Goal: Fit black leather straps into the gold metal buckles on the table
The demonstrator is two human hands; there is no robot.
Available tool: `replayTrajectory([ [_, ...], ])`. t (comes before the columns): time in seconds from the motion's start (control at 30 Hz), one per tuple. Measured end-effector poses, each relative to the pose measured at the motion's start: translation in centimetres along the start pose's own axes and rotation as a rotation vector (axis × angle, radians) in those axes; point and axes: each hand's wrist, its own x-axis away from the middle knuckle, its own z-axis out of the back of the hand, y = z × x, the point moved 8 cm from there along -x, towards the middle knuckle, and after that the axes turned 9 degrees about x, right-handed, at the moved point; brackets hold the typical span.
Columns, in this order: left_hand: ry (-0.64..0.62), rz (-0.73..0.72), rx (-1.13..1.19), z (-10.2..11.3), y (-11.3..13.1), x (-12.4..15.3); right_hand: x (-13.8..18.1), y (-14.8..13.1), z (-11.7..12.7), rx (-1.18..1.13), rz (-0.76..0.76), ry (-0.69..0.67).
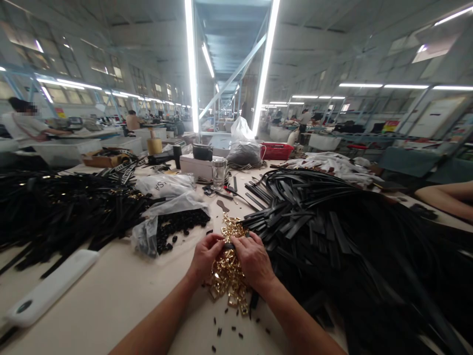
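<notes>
Over a heap of gold metal buckles (pixel 231 271) on the table, my two hands meet at a short length of black strap (pixel 229 245). The fingers of my left hand (pixel 207 254) pinch its left end. My right hand (pixel 254 259) grips it from the other side, fingertips bent over it. Whether a buckle sits on the strap between my fingers is hidden. To the right lies a big pile of black straps (pixel 310 222), its cut ends close to my right hand. Small black pieces (pixel 185 220) spill from a clear plastic bag (pixel 148 231) left of my hands.
A white bar-shaped device (pixel 53 288) lies at left, below another heap of black straps (pixel 74 212). A glass jar (pixel 219 172), a box (pixel 195 167) and a filled plastic bag (pixel 244 150) stand farther back. Another person's arm (pixel 447 197) rests at the right edge.
</notes>
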Motion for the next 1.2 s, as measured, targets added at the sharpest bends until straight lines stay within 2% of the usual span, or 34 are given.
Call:
replayTrajectory([
  [0.13, 0.097, 0.003, 0.039, 1.1, -0.1, -0.5, 0.6, 1.7, -0.2, -0.249, -0.112, -0.039],
  [0.3, 0.105, 0.050, 0.046, 1.1, -0.4, -0.6, 1.1, 2.6, -0.2, -0.417, -0.200, -0.011],
  [0.57, 0.039, 0.211, 0.203, -0.4, -1.6, 0.2, 0.9, 1.2, 0.9, -0.242, -0.141, 0.037],
  [0.83, -0.018, 0.324, 0.373, -1.3, -2.2, 0.9, 1.1, 0.5, 1.0, -0.067, -0.027, 0.001],
  [0.93, -0.051, 0.342, 0.421, -2.0, -1.7, 1.3, 0.9, 0.9, 1.2, -0.169, -0.047, -0.010],
  [1.07, -0.046, 0.267, 0.347, -1.8, -1.0, 1.2, 0.8, 1.8, 1.3, -0.408, -0.096, -0.030],
  [1.2, -0.039, 0.243, 0.263, -1.4, -1.1, 1.0, 0.9, 2.3, 1.2, -0.399, -0.150, -0.027],
])
